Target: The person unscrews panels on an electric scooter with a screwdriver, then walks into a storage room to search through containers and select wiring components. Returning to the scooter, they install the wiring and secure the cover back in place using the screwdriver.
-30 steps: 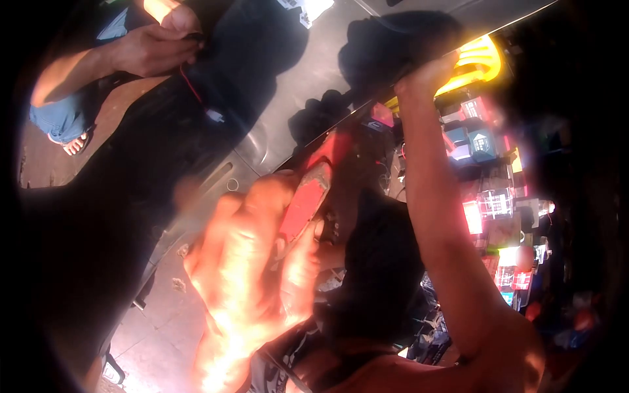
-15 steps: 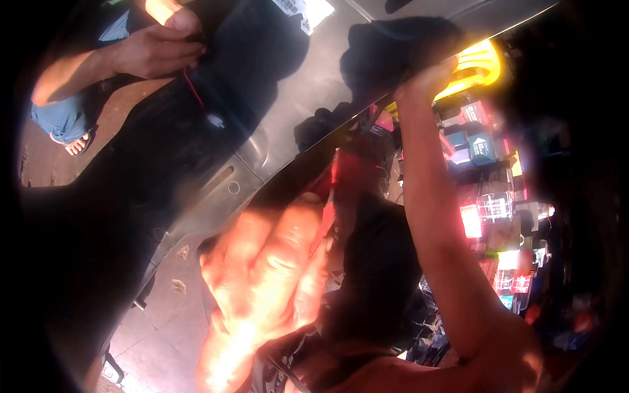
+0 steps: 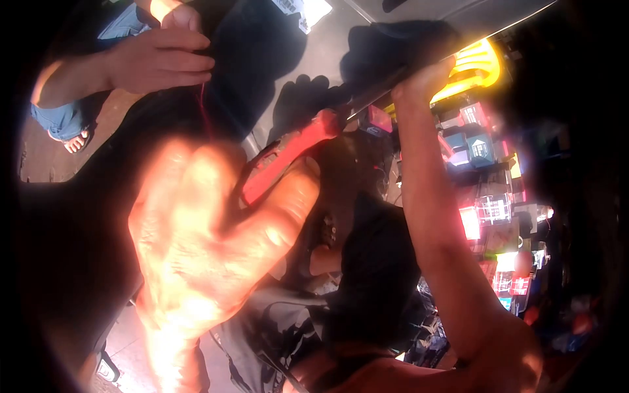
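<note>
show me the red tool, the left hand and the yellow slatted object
Red tool (image 3: 292, 147), head view: middle of its length
Left hand (image 3: 203, 245), head view: back of the hand
Yellow slatted object (image 3: 481, 60), head view: its slats

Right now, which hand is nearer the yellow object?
Right. The right hand is beside the yellow object, contact unclear; the left hand is farther down-left in view, gripping the red object.

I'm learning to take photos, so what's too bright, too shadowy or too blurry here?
In the head view, the left hand glows with glare, almost white low down; in the head view, dark shadows cover parts of the metal panel; in the head view, boxes at right have print too blurry to read; the head view's corners are black.
</note>
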Demonstrator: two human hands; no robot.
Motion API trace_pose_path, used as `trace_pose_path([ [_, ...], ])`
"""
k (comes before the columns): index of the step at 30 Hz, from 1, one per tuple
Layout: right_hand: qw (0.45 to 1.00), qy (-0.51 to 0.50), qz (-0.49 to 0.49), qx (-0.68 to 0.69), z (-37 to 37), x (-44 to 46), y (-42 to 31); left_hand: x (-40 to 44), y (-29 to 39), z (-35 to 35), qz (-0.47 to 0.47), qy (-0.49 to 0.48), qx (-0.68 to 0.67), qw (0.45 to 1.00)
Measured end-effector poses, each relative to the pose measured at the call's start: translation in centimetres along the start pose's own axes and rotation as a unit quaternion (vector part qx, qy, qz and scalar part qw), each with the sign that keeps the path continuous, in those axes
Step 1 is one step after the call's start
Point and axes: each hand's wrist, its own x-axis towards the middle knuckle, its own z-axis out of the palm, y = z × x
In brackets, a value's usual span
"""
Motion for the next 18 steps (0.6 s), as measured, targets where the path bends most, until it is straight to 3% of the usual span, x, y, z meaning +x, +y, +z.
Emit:
trace_pose_path([
  [10,0.999,0.03,0.004,0.021,-0.8,0.9,0.4,-0.8,0.1,-2.1,-0.019,-0.153,0.082,0.985],
  [11,0.999,0.038,0.008,0.037,-0.3,0.3,0.3,2.3,1.9,-2.0,-0.016,-0.114,-0.02,0.993],
  [12,0.999,0.033,0.028,0.023,0.4,-0.7,-0.5,1.3,1.6,-0.9,-0.042,-0.075,0.036,0.996],
  [14,0.997,0.076,0.019,0.014,1.0,-0.7,-0.6,1.5,2.9,-0.9,-0.074,-0.046,-0.008,0.996],
  [15,0.997,0.075,0.016,0.011,0.8,-0.6,-0.6,0.2,1.9,-1.2,-0.114,-0.099,-0.03,0.988],
  [18,0.997,0.07,0.007,0.036,0.5,-0.1,-0.2,-1.1,1.6,-1.3,-0.179,-0.102,-0.084,0.975],
])
